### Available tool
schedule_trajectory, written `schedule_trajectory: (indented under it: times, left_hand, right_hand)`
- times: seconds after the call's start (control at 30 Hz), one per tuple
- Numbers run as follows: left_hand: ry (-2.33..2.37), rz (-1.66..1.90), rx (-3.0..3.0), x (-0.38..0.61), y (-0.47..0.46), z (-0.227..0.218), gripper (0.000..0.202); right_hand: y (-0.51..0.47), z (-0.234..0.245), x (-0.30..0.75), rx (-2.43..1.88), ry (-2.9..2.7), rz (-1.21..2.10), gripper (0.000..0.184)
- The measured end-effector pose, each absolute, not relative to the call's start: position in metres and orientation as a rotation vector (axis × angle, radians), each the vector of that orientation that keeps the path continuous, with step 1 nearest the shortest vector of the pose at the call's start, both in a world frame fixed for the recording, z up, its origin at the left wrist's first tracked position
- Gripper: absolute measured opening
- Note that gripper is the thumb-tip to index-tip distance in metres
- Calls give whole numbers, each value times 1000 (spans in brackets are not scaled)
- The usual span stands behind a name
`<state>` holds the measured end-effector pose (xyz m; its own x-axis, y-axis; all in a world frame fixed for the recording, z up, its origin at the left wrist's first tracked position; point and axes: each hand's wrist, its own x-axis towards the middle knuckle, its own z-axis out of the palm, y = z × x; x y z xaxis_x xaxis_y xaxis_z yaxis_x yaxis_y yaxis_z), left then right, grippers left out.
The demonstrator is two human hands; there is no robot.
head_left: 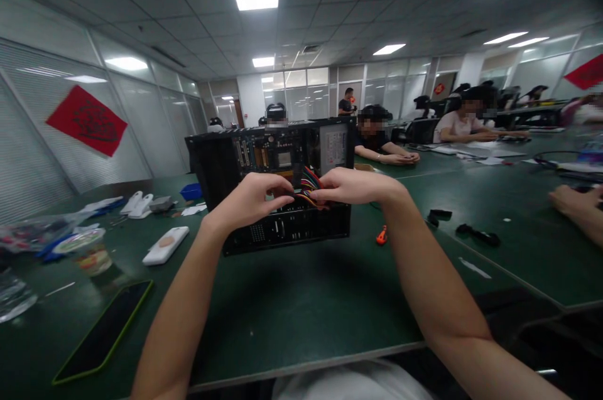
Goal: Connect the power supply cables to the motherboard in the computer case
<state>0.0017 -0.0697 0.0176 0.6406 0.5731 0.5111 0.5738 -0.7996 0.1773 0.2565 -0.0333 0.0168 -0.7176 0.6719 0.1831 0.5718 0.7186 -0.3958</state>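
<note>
An opened black computer case [287, 230] stands on the green table, its inside facing me. Within it show a motherboard [284, 159] and, at upper right, a power supply [333, 150] with a label. A bundle of coloured cables [309, 180] comes down in the middle. My right hand [351, 186] is closed around this bundle from the right. From the left, my left hand [259, 199] pinches at the bundle's lower end, thumb and fingers close together on the cables. The fingertips of both hands nearly meet. The cable ends are too small to make out.
At left lie a phone [106, 331] with a green edge, a white power bank [166, 246], a plastic cup [92, 252] and a blue tray [191, 191]. An orange tool [382, 235] and black straps [478, 235] lie at right. Other people sit around the table.
</note>
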Motion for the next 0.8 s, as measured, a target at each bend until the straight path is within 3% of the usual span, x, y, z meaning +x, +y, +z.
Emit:
schedule_trajectory:
  times: [0.23,0.6,0.8]
  left_hand:
    - [-744,-949,-2690,16,-69,29,19]
    - [-630,-997,-2483,1,-64,16,20]
    - [-627,-925,-2443,0,-67,17,24]
  right_hand:
    - [-35,18,248,-688,-2353,748,38]
    - [-45,16,244,-687,-2220,708,36]
    - [-51,18,235,-695,-2244,851,36]
